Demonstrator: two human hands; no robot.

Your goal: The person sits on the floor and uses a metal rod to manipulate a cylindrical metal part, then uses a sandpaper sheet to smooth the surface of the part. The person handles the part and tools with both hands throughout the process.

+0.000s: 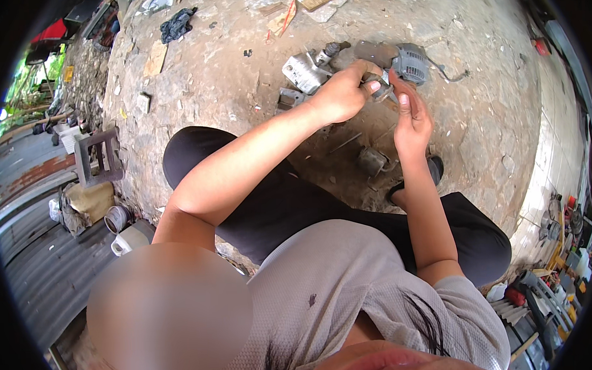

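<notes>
My left hand (pixel 345 97) is closed around a small metal part (pixel 382 90) with a dark, rounded edge; its exact kind is hard to make out. Beside it, my right hand (pixel 413 119) has its fingers stretched out and its thumb apart, the fingertips close to that part. Just beyond both hands lies a grey motor housing (pixel 410 63) with vent slots, seemingly from a power tool, and a cord runs off it. A silver metal casing (pixel 305 72) rests to the left of my left hand. Another metal piece (pixel 291 99) sits below it, partly hidden by my forearm.
On the floor between my legs is a small metal piece (pixel 372 160). A dark crumpled cloth or bag (pixel 178 25) and cardboard scraps (pixel 155 58) lie farther left. Corrugated sheets (pixel 48 272) and a white mug-like container (pixel 130 240) are at left; tools and clutter (pixel 547 293) at right.
</notes>
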